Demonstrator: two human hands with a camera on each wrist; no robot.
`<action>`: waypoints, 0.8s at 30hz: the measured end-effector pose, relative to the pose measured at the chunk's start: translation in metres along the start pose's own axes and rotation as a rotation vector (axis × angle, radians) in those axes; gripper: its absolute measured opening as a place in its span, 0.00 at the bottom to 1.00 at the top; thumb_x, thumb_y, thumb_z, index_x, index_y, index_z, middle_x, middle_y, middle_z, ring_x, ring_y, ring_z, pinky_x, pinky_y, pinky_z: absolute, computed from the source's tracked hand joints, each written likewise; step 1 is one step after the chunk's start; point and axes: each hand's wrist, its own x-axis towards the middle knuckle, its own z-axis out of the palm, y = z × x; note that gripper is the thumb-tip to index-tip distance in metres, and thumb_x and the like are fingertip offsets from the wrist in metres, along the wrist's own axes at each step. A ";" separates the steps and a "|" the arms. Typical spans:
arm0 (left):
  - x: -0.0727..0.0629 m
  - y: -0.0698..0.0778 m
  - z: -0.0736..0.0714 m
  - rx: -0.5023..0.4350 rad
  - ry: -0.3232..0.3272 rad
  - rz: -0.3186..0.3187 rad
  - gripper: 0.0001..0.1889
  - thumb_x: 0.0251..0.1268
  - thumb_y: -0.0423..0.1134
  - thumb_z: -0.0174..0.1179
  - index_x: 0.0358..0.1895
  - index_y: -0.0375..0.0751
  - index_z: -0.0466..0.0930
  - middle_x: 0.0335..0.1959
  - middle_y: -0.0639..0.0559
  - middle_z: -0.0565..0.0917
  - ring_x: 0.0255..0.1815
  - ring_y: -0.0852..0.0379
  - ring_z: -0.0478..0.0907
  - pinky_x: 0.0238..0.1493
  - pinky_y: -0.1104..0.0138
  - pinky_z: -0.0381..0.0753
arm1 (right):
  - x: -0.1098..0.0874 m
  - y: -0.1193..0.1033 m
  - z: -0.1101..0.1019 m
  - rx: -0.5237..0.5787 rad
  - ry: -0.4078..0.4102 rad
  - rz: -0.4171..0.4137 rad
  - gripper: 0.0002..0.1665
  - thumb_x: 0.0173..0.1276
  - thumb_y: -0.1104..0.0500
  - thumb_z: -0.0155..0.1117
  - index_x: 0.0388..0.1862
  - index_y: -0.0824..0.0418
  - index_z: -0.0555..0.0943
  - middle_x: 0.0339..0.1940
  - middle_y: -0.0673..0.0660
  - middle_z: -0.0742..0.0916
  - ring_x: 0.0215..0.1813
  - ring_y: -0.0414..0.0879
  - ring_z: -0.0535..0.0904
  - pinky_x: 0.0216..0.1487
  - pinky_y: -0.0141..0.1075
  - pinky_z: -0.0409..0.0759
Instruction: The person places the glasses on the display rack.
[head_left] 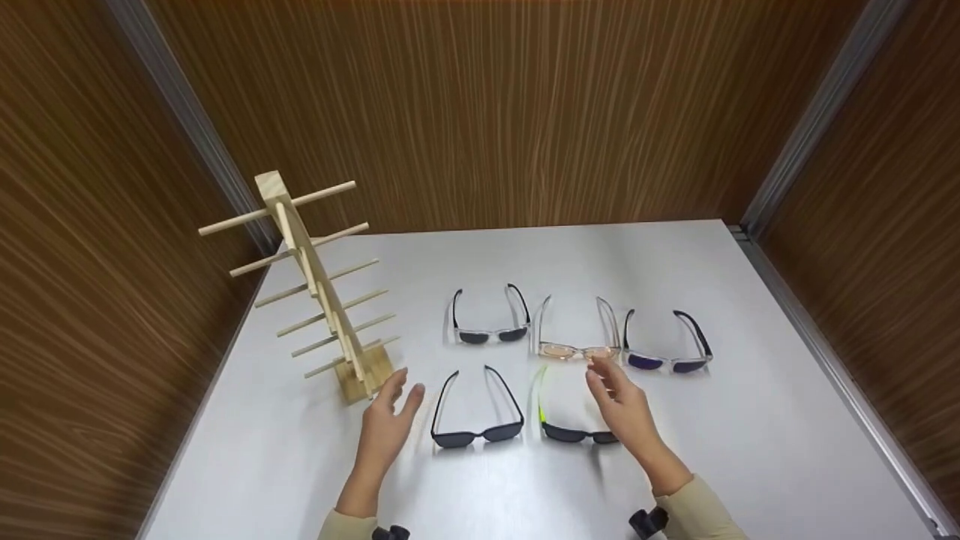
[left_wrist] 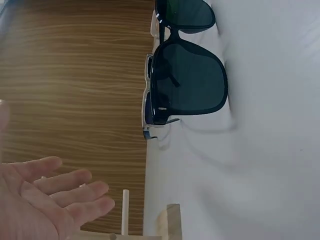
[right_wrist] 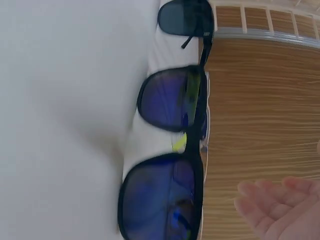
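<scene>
My left hand [head_left: 385,429] hovers with loosely spread fingers beside the base of a wooden peg rack [head_left: 319,281], holding nothing. To its right lie black-framed sunglasses [head_left: 478,435], lenses facing me. My right hand [head_left: 624,405] is above sunglasses with yellow-green temples [head_left: 568,433], hiding their right side, and its relaxed fingers are empty. Behind it are clear-framed glasses with orange-tinted lenses [head_left: 579,351]; the fingertips overlap them in the head view. Clear-fronted sunglasses with black temples [head_left: 493,335] lie at the back left, and similar ones with bluish lenses [head_left: 667,364] at the right.
The white table [head_left: 757,442] holds the glasses in two rows, temples open and pointing away from me. The rack stands upright on the left, its pegs sticking out on both sides. Wood-grain panels [head_left: 480,112] enclose the back and sides.
</scene>
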 end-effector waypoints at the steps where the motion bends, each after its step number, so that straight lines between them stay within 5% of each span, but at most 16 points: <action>1: 0.000 -0.001 0.000 -0.028 0.007 -0.006 0.29 0.64 0.53 0.56 0.62 0.38 0.70 0.56 0.37 0.75 0.58 0.42 0.72 0.57 0.52 0.69 | 0.000 -0.001 0.002 0.015 0.001 0.017 0.21 0.71 0.56 0.54 0.58 0.66 0.73 0.48 0.61 0.83 0.44 0.51 0.81 0.44 0.41 0.78; 7: 0.000 -0.012 -0.001 -0.118 0.039 -0.039 0.21 0.65 0.47 0.57 0.52 0.34 0.77 0.46 0.41 0.81 0.48 0.47 0.77 0.50 0.58 0.75 | -0.002 -0.008 0.011 0.144 -0.053 0.122 0.19 0.72 0.57 0.53 0.55 0.66 0.75 0.44 0.64 0.83 0.38 0.53 0.82 0.35 0.34 0.79; 12: -0.005 -0.022 0.000 -0.106 0.003 -0.127 0.23 0.64 0.51 0.57 0.51 0.34 0.77 0.45 0.44 0.81 0.47 0.50 0.76 0.48 0.59 0.75 | -0.004 -0.011 0.023 0.239 -0.123 0.201 0.18 0.71 0.57 0.54 0.52 0.69 0.76 0.42 0.66 0.83 0.36 0.53 0.82 0.34 0.39 0.80; 24: -0.013 -0.040 0.012 -0.141 -0.066 -0.259 0.23 0.61 0.44 0.61 0.52 0.27 0.75 0.39 0.43 0.82 0.38 0.52 0.79 0.36 0.63 0.78 | -0.014 -0.025 0.050 0.320 -0.316 0.251 0.19 0.71 0.62 0.54 0.52 0.76 0.72 0.36 0.64 0.83 0.33 0.55 0.82 0.31 0.46 0.81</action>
